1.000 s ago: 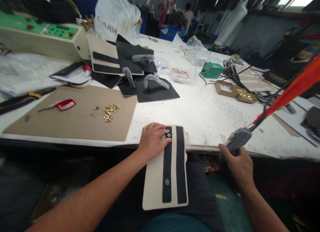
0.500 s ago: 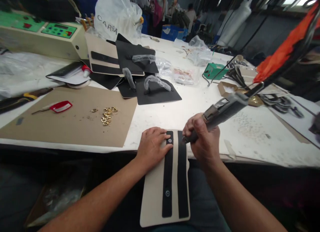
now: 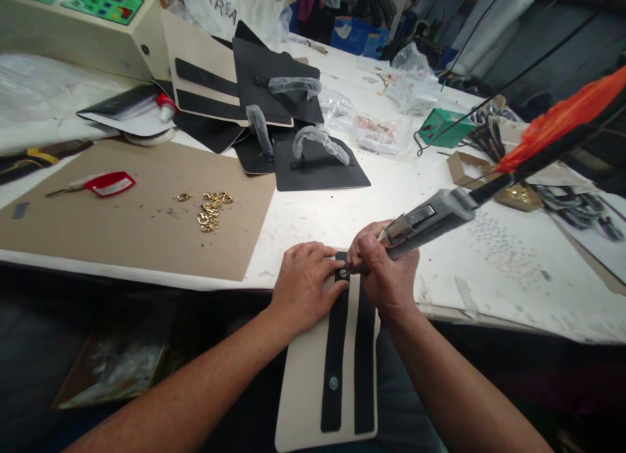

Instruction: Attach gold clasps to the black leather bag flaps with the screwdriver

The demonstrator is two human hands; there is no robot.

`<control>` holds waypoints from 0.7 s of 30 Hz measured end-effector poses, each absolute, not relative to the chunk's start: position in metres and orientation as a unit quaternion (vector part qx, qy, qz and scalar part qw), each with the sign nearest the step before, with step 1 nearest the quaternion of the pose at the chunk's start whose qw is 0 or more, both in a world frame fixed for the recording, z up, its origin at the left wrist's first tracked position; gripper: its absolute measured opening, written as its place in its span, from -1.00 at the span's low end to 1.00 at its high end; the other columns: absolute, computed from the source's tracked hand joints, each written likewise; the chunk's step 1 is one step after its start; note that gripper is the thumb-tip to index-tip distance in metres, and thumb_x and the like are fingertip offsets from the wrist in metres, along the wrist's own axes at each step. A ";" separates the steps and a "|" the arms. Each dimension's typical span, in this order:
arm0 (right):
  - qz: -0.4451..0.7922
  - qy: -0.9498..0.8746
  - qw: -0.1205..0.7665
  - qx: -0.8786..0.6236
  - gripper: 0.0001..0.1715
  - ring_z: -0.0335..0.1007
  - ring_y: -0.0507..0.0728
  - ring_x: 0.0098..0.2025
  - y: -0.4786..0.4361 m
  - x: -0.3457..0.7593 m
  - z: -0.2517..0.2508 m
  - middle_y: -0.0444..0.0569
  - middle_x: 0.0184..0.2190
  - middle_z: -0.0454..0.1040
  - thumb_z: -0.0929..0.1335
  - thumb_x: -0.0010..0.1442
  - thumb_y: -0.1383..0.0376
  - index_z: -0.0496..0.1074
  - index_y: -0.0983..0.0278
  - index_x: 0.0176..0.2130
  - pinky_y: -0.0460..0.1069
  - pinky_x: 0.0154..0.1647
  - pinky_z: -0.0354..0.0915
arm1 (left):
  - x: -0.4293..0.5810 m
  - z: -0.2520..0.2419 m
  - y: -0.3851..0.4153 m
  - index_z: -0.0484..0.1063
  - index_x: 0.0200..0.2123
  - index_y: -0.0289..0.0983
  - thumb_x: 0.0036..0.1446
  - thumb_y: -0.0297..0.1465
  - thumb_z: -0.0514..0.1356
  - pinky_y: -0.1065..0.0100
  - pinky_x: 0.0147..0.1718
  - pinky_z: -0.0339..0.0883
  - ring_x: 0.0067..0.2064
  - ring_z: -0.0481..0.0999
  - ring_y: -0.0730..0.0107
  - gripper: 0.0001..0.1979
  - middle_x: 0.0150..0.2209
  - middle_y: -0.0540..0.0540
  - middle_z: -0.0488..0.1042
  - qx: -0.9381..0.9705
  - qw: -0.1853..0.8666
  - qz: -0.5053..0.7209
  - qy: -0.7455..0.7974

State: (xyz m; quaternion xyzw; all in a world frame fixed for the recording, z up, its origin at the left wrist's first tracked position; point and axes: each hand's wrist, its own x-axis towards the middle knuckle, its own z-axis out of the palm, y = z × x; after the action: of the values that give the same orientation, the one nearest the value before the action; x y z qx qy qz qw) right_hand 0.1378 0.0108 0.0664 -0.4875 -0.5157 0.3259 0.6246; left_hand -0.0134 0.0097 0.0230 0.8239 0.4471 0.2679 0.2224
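Observation:
My right hand (image 3: 391, 264) is wrapped round a grey electric screwdriver (image 3: 423, 221), which slants down to the left. Its tip meets, or nearly meets, a round metal fastener (image 3: 343, 273) at the top of a black strip. That strip and a second black strip (image 3: 364, 368) run along a beige panel (image 3: 306, 388), whose far end rests at the table edge. My left hand (image 3: 306, 280) lies flat on the panel, fingers spread, thumb and forefinger on either side of the fastener. Another round fastener (image 3: 334, 382) sits lower on the same strip.
Gold-coloured fittings (image 3: 211, 212) and a red-handled tool (image 3: 111, 184) lie on a brown board (image 3: 147, 244). Black panels with wrapped handles (image 3: 323, 166) are piled behind. A green box (image 3: 446, 127), a small carton (image 3: 467, 169) and scattered small pieces (image 3: 503, 248) are at right.
The screwdriver's tip has moved left from the right-hand strip to the upper fastener on the left-hand strip. My left hand keeps its place on the panel; the camera view has shifted down.

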 end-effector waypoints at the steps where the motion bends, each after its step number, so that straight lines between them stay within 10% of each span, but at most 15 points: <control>1: 0.325 -0.516 0.620 -0.493 -0.47 0.29 0.05 -0.53 0.011 0.138 0.066 -0.17 -0.56 0.35 0.52 0.21 -0.07 0.34 0.22 -0.47 -0.03 -0.49 0.30 | -0.014 0.023 0.010 0.59 -0.03 -0.06 0.20 -0.26 0.40 -0.07 0.27 0.15 0.26 0.38 0.07 -0.73 0.15 0.00 0.56 0.824 0.223 0.268 0.447; 21: 0.389 -0.597 0.562 -0.420 -0.59 0.32 0.05 -0.50 0.015 0.146 0.063 -0.18 -0.52 0.39 0.51 0.24 0.06 0.31 0.19 -0.41 -0.01 -0.46 0.36 | -0.010 0.021 0.010 0.59 -0.06 -0.06 0.26 -0.27 0.33 -0.05 0.27 0.17 0.26 0.40 0.07 -0.82 0.11 -0.01 0.58 0.820 0.211 0.275 0.455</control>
State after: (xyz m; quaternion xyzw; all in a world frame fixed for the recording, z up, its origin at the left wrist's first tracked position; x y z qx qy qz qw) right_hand 0.1459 0.0148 0.0631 -0.4200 -0.5973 0.3890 0.5618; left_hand -0.0099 0.0103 0.0206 0.8199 0.4553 0.2754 0.2112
